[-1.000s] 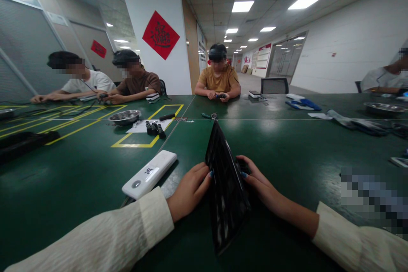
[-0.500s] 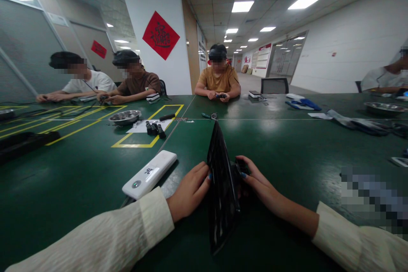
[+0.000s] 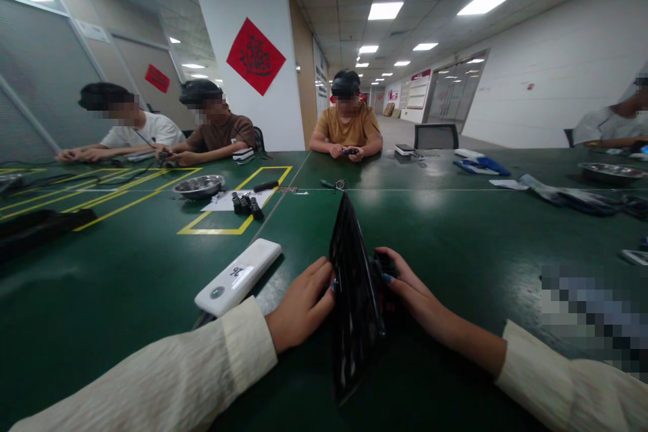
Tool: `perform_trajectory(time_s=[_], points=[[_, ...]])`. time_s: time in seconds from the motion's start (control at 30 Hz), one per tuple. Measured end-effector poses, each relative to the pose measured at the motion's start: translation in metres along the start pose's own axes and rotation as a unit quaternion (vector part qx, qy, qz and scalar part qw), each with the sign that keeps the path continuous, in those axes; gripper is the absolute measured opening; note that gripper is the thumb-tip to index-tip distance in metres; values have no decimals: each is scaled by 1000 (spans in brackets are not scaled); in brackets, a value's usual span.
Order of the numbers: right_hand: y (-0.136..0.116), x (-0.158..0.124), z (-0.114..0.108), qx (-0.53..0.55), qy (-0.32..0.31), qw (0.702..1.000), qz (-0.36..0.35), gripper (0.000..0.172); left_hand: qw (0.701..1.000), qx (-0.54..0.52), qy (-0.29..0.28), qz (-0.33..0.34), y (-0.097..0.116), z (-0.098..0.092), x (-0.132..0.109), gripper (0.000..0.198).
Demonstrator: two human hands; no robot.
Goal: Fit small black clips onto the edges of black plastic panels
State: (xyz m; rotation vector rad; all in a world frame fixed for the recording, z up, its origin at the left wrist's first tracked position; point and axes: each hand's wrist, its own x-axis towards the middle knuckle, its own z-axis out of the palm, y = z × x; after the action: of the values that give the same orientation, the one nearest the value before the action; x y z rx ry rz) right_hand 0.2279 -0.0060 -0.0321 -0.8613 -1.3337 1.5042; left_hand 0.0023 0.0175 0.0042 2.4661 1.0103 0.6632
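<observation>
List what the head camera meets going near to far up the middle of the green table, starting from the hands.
Left hand and right hand on the black glossy panel → small tool lying near the table seam → person in the mustard shirt.

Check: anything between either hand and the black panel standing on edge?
Nothing visible. The left hand and right hand both rest directly against the black panel, one on each side. The white power bank lies clear, off to the left.
</observation>
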Motion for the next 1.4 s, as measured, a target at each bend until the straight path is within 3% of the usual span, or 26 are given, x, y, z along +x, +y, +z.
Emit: perform_trajectory(time_s=[0.13, 0.33, 0.67, 1.13, 1.4], points=[[-2, -1, 2, 3, 3, 1000, 3, 57, 1000, 8, 9, 0, 0, 0, -2, 18], [-1, -1, 1, -1, 4, 1000, 4, 55, 999, -5, 50, 3, 2, 0, -4, 33], [-3, -1, 3, -4, 4, 1000, 7, 60, 1000, 13, 9, 14, -2, 1, -2, 33], [-5, -2, 4, 3, 0, 1000, 15, 57, 1000, 10, 5, -1, 3, -1, 1, 25], [-8, -2, 5, -13, 3, 1000, 11, 62, 999, 44, -3, -19, 1, 1, 1, 34]])
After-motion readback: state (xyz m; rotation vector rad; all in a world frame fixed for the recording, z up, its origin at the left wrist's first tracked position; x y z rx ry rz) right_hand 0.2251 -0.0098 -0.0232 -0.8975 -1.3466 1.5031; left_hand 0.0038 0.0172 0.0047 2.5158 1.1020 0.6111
